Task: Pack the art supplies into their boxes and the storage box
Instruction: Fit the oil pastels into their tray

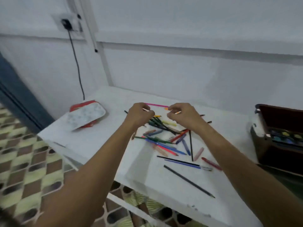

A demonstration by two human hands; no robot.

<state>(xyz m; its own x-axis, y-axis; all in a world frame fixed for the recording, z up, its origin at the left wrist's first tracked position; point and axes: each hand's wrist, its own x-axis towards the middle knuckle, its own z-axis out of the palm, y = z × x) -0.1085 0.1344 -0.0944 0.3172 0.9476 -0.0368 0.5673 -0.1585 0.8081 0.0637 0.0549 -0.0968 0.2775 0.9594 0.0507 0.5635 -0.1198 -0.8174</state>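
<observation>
Head view: your left hand [140, 114] and right hand [183, 114] both pinch pink pencil [157, 105], lengthwise left-right, near desk [101, 138] far edge; bare desk nearer you.

Matt white table [98, 138] (smooth-looking)

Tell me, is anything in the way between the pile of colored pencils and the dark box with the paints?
Nothing visible blocks it. The pencil pile lies on the white table, and the open storage box stands off the table's right edge. Between them are only loose crayons and bare tabletop.
</observation>
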